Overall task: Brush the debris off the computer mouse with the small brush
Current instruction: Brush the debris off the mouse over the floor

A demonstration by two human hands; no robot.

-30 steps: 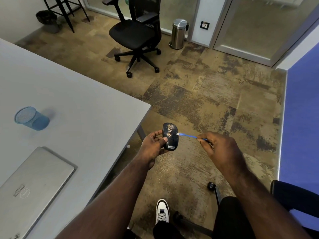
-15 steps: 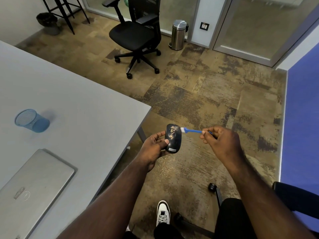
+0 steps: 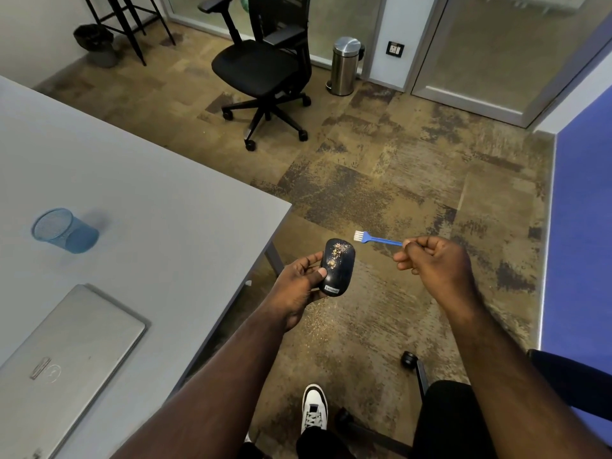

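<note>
A black computer mouse (image 3: 337, 268) speckled with golden debris is held over the floor just off the table corner. My left hand (image 3: 299, 281) grips it from the left, thumb on its top. A small blue brush (image 3: 377, 239) with white bristles points left, its head just above and right of the mouse's far end, apart from it. My right hand (image 3: 433, 260) pinches the brush handle's end with fingers curled.
A grey table (image 3: 149, 200) fills the left, bearing a blue mesh cup (image 3: 64, 230) and a shut silver laptop (image 3: 63, 356). Golden crumbs lie on the carpet (image 3: 318, 323) below the mouse. A black office chair (image 3: 265, 67) and steel bin (image 3: 346, 66) stand farther back.
The brush swept across the mouse's top from the right, then lifted off up and to the right. My right hand drew back to the right. The mouse stayed nearly still.
</note>
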